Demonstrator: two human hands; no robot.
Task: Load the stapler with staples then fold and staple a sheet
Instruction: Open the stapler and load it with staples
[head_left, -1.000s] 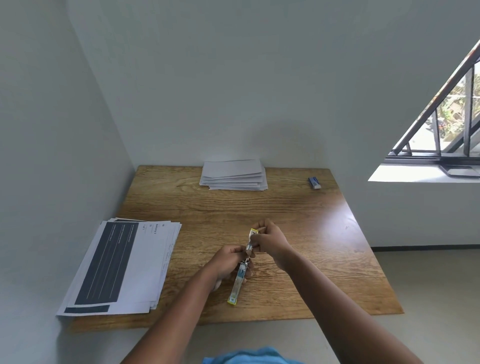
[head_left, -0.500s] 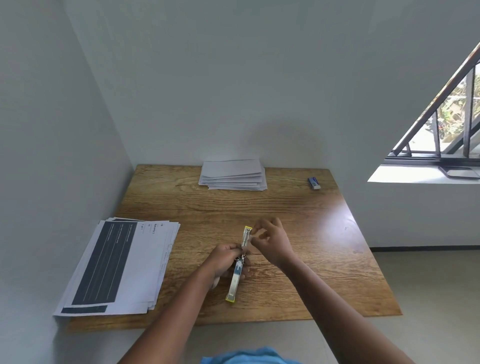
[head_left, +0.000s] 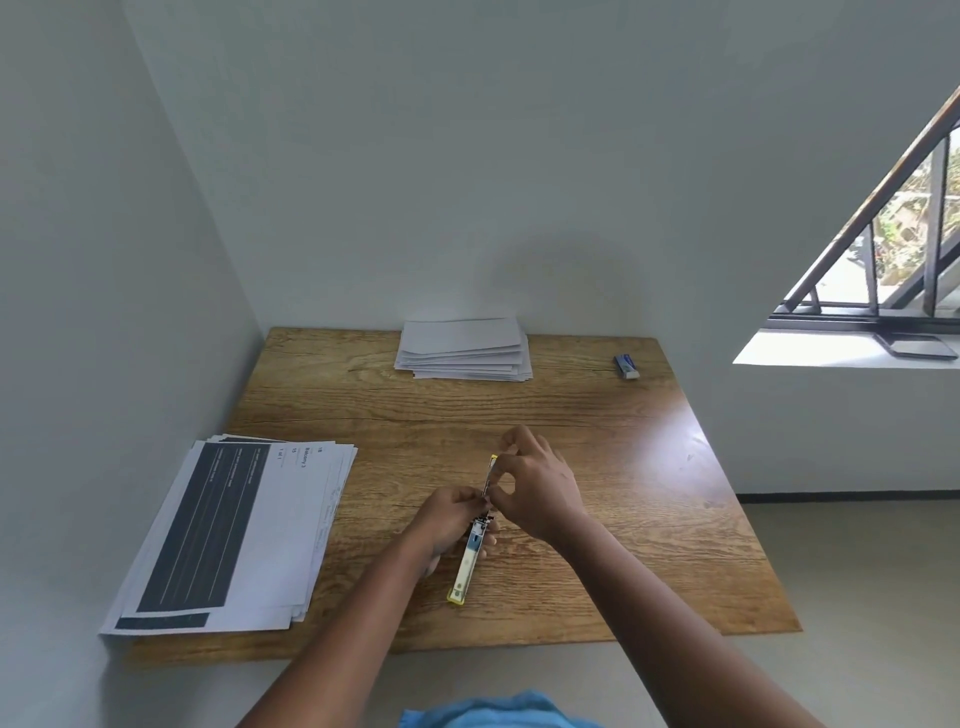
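At the left edge of the table (head_left: 649, 441) lies a stack of printed sheets (head_left: 234, 530), well apart from the work and out of the way. Just right of it, near the front middle, the left hand (head_left: 451, 525) grips the stapler (head_left: 475, 540) about its hinge, fingers curled round the body. The stapler is swung open and runs nearly straight away from the person, tilted a little to the right: one yellow-tipped half reaches back toward the table's near edge, the other points toward the far wall. The right hand (head_left: 537, 483) sits just beyond and to the right, touching that far half, thumb and forefinger pinched over its channel; whether they hold staples is too small to tell. Likely the loading step is in hand, and the right hand, already on the channel, must keep in line with the stapler's length. At the back lie a pile of folded papers (head_left: 464, 349) and, farther right, a small blue box (head_left: 626, 366), neither in the path.
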